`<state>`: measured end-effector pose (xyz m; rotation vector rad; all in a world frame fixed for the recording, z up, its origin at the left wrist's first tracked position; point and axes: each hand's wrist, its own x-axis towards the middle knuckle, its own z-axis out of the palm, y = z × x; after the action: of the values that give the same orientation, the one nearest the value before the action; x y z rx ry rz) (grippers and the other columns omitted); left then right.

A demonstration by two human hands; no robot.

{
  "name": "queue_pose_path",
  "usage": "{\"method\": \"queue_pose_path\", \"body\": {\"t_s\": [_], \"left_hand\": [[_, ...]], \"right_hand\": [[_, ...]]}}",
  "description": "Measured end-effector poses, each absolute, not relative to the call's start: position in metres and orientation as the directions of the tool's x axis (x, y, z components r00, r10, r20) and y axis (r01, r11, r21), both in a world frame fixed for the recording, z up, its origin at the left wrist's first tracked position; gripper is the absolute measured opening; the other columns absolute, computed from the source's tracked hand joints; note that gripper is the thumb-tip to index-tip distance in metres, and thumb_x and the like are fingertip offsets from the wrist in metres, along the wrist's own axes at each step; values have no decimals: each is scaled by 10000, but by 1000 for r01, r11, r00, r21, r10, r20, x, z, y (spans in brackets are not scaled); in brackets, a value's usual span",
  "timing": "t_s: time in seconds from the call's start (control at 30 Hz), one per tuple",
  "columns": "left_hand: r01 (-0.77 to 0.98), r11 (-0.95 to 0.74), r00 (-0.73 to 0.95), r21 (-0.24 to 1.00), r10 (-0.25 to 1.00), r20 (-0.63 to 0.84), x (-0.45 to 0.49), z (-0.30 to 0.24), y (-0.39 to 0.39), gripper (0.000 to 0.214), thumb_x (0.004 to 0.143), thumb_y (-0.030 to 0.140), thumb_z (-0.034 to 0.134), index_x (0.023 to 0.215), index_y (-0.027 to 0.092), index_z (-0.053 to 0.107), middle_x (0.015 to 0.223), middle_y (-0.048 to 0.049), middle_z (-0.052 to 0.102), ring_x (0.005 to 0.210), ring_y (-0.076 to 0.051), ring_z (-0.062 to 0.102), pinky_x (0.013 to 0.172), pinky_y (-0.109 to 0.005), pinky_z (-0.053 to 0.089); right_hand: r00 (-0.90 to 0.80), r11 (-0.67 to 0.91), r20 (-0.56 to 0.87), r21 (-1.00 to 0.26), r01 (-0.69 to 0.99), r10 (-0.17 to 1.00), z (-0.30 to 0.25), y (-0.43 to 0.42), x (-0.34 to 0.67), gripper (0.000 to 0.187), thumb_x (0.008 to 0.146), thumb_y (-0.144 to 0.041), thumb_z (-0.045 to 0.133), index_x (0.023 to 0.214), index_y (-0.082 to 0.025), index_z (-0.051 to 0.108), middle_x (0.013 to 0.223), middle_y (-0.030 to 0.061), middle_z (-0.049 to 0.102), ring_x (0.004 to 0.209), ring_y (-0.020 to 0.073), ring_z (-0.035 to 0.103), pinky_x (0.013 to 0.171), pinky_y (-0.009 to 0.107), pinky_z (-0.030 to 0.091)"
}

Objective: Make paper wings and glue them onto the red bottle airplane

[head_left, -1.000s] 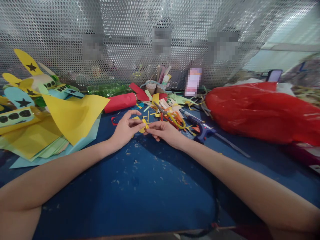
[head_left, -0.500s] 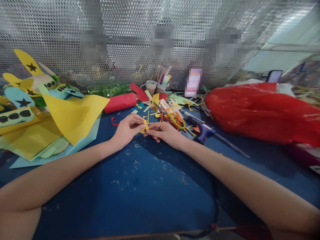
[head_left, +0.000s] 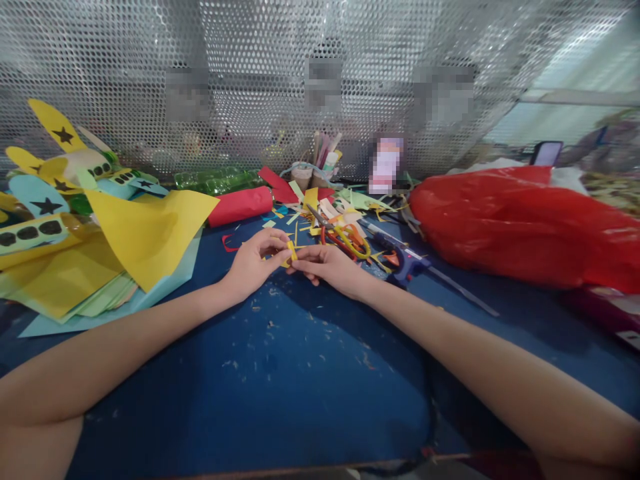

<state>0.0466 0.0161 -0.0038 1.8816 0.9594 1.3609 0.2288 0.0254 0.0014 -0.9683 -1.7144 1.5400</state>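
A small piece of yellow paper (head_left: 293, 252) is pinched between my two hands above the blue table (head_left: 300, 387). My left hand (head_left: 257, 260) grips it from the left with thumb and fingers together. From the right, my right hand (head_left: 330, 267) holds its other side with thumb and forefinger; part of the piece is hidden by the fingers. Just beyond my hands lie scissors with yellow and red-orange handles (head_left: 350, 241), among many coloured paper scraps (head_left: 345, 212). A blue glue gun (head_left: 407, 263) rests right of the scissors.
Yellow sheets (head_left: 155, 233) and paper-and-bottle planes (head_left: 55, 230) fill the left side. A red-wrapped bottle (head_left: 240, 207), green bottles (head_left: 217, 179) and cups of pens (head_left: 301, 177) stand at the back. A large red plastic bag (head_left: 510, 227) lies on the right.
My hands stay almost in place, still pinching the yellow paper, which has turned slightly. Everything on the table looks unchanged.
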Motion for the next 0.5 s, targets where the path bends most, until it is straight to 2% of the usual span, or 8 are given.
{"method": "queue_pose_path", "body": {"t_s": [0.17, 0.33, 0.5], "left_hand": [[160, -514, 200, 843, 853, 482, 47, -3, 16, 56, 782, 193, 646, 794, 181, 593, 933, -26, 658, 808, -124, 647, 757, -255, 526], [96, -353, 189, 931, 925, 331, 46, -3, 16, 257, 758, 214, 679, 991, 192, 571, 788, 6, 687, 760, -143, 670, 769, -292, 534], [-13, -254, 174, 967, 952, 253, 46, -8, 22, 219, 675, 281, 747, 844, 172, 660, 830, -37, 727, 795, -177, 683, 791, -328, 543]], "right_hand": [[-530, 46, -24, -992, 119, 847, 1, 26, 228, 218, 748, -360, 698, 811, -152, 678, 787, 32, 732, 457, 34, 415, 428, 181, 385], [-522, 42, -23, -993, 113, 852, 2, 26, 229, 235, 738, -369, 705, 815, -149, 678, 780, 34, 731, 459, 35, 411, 428, 182, 386], [-513, 50, -24, -990, 130, 858, 0, 25, 228, 229, 728, -363, 710, 810, -152, 672, 787, 36, 729, 469, 40, 415, 438, 188, 399]]}}
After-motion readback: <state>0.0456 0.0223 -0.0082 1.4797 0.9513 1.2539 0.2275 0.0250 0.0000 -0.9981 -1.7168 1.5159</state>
